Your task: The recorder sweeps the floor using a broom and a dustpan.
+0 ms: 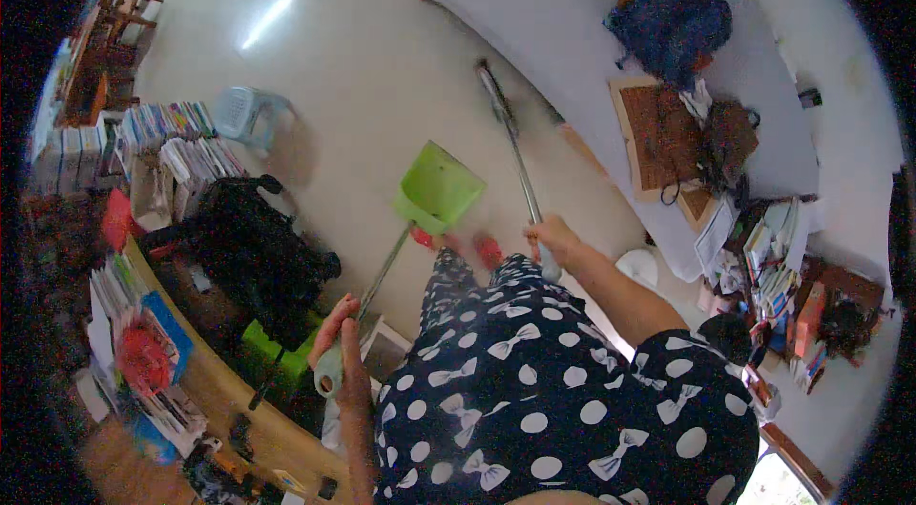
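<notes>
My left hand (340,347) holds the pale handle end of a long-handled green dustpan (441,189). The pan lies on the floor just in front of my red footwear, and a few dark specks show in it. My right hand (555,240) grips the metal pole of a broom (517,154). That pole slants away from me, up to a dark, blurred broom head (496,90) on the floor near the base of a pale surface. Dustpan and broom head are apart.
To the left stand a pale blue plastic stool (247,115), rows of books (168,126), a black bag (250,255) and a wooden desk edge (236,383). At the right are a dark blue bundle (673,18), a brown board in a light frame (647,136) and piled papers (773,255).
</notes>
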The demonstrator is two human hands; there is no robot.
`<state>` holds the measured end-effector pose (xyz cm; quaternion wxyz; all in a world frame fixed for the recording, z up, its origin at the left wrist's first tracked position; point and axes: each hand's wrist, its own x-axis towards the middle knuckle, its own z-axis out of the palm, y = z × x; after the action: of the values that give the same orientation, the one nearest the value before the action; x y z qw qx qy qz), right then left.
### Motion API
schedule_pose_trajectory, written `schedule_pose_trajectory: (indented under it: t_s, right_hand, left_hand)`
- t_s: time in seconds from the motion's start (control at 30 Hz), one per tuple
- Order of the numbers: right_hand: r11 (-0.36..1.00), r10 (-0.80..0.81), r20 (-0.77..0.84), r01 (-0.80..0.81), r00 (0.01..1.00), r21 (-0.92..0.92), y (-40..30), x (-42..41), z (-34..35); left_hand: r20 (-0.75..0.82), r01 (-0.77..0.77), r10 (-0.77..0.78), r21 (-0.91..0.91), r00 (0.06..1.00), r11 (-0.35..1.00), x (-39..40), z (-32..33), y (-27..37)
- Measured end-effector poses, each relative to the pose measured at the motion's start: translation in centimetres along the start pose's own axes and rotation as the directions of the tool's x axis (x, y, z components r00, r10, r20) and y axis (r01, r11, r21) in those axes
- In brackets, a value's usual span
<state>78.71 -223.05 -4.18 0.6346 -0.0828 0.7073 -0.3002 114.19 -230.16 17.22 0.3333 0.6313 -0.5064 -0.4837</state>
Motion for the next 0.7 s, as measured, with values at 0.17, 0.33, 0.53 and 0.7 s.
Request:
schedule_pose_trajectory:
  t_s: [0.17,0.33,0.53,0.7]
  right_hand:
    - [0.913,0.148,0.106,-0.177,0.983,0.368,-4.0,3.2,6.0]
    - [0.77,0.247,0.303,-0.376,0.921,0.516,-9.4,9.3,23.0]
    - [0.742,0.057,0.494,-0.368,0.868,0.561,-14.8,18.9,30.5]
    - [0.819,-0.037,0.469,-0.242,0.883,0.521,-15.9,17.5,24.6]
  left_hand:
    - [0.029,-0.04,0.039,0.033,0.999,0.999,3.7,-3.1,1.2]
    - [-0.057,0.141,-0.141,0.0,0.988,0.99,6.2,-7.2,-3.1]
    - [-0.101,0.144,-0.149,-0.052,0.984,0.988,8.3,-8.5,-5.8]
    - [-0.093,0.191,-0.196,-0.066,0.976,0.979,8.2,-8.5,-6.3]
